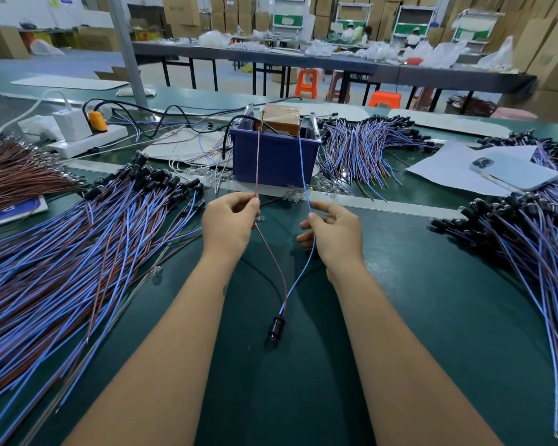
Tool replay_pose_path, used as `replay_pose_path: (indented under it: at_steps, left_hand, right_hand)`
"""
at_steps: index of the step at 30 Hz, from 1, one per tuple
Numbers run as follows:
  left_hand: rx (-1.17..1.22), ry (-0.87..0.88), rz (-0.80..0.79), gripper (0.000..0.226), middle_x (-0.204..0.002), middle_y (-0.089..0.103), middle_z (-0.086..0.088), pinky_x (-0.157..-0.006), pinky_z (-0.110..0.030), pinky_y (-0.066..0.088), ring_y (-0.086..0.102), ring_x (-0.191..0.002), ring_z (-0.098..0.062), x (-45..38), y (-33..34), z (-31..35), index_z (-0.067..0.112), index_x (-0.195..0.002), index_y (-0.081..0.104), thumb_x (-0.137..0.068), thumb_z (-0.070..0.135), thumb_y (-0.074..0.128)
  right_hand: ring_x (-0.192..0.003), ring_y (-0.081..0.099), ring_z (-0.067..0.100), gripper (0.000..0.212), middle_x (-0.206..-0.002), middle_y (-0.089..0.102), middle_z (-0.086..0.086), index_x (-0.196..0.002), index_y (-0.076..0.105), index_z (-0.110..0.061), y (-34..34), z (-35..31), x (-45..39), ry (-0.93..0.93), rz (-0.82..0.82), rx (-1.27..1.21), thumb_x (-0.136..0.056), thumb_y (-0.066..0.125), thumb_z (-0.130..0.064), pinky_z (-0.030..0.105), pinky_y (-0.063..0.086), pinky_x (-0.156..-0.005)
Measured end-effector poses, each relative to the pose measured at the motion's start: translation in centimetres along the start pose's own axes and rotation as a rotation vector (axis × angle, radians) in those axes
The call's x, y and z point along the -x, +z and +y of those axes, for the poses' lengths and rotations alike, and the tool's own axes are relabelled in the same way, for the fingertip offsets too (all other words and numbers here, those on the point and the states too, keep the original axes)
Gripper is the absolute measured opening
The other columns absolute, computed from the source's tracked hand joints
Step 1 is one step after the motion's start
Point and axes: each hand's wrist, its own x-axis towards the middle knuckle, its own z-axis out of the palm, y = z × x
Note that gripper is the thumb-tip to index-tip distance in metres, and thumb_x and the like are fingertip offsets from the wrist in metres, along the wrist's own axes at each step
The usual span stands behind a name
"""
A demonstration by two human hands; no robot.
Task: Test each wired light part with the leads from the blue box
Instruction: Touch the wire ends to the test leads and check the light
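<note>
Head view. Risk assessment: the contact at each hand is a light pinch of two thin wire ends, so either junction may slip apart and give a false dead reading. The likely cause is tension, since both leads run taut up to the blue box (275,156) at 12 o'clock. A second risk is the bare ends of the two sides touching and shorting if the hands drift together; at present they are well apart.

The left hand (229,220) has its fingers (239,201) curled, pinching the brown lead (257,156) from the box together with the brown wire (271,252) of the part. The right hand (332,233) has thumb and forefinger closed on the blue lead (304,169) and the blue wire (300,278) of the part; its other fingers are loosely curled.

The light part (275,328) under test hangs by its two wires at 6 o'clock from the hands, at or just above the table (432,317); contact cannot be judged. No glow is discernible. Bundles of further parts (78,239) lie at 9 o'clock and 3 o'clock.
</note>
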Motion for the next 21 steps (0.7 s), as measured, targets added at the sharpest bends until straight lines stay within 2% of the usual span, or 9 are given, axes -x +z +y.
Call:
replay_pose_path:
  at_steps: [10, 15, 19, 21]
  left_hand:
    - [-0.010, -0.017, -0.018, 0.020, -0.065, 0.065, 0.007, -0.053, -0.013, 0.045, 0.055, -0.049, 0.002, -0.05, -0.01, -0.11, 0.027, -0.079, 0.067, -0.091, 0.012, 0.062]
    - [-0.038, -0.030, -0.021, 0.010, -0.066, 0.066, 0.007, -0.055, -0.015, 0.047, 0.056, -0.050, 0.000, 0.07, -0.07, -0.13, 0.016, -0.091, 0.072, -0.092, 0.014, 0.063]
    - [-0.055, -0.008, -0.038, 0.012, -0.068, 0.067, 0.005, -0.063, -0.027, 0.051, 0.059, -0.057, -0.010, 0.34, -0.06, 0.13, 0.023, -0.087, 0.071, -0.091, 0.014, 0.063]
    - [-0.057, -0.003, -0.047, 0.015, -0.068, 0.068, 0.005, -0.063, -0.028, 0.051, 0.058, -0.056, -0.011, 0.39, -0.04, 0.16, 0.026, -0.084, 0.069, -0.091, 0.014, 0.063]
  right_hand:
    - [-0.043, 0.060, 0.012, 0.026, -0.072, 0.062, 0.007, -0.114, 0.063, -0.015, 0.07, 0.27, -0.14, 0.002, 0.018, 0.004, -0.095, 0.050, -0.002, 0.022, 0.051, -0.046]
    - [-0.044, 0.061, 0.012, 0.026, -0.073, 0.063, 0.007, -0.115, 0.063, -0.015, 0.06, 0.30, -0.14, -0.002, 0.014, 0.016, -0.096, 0.051, -0.002, 0.022, 0.052, -0.047]
    - [-0.044, 0.061, 0.011, 0.027, -0.072, 0.064, 0.006, -0.117, 0.063, -0.014, 0.02, 0.28, -0.14, -0.011, 0.017, 0.029, -0.095, 0.052, -0.002, 0.023, 0.053, -0.048]
    - [-0.043, 0.061, 0.010, 0.027, -0.072, 0.064, 0.007, -0.117, 0.063, -0.014, 0.02, 0.26, -0.12, -0.016, 0.020, 0.032, -0.095, 0.052, -0.002, 0.022, 0.053, -0.047]
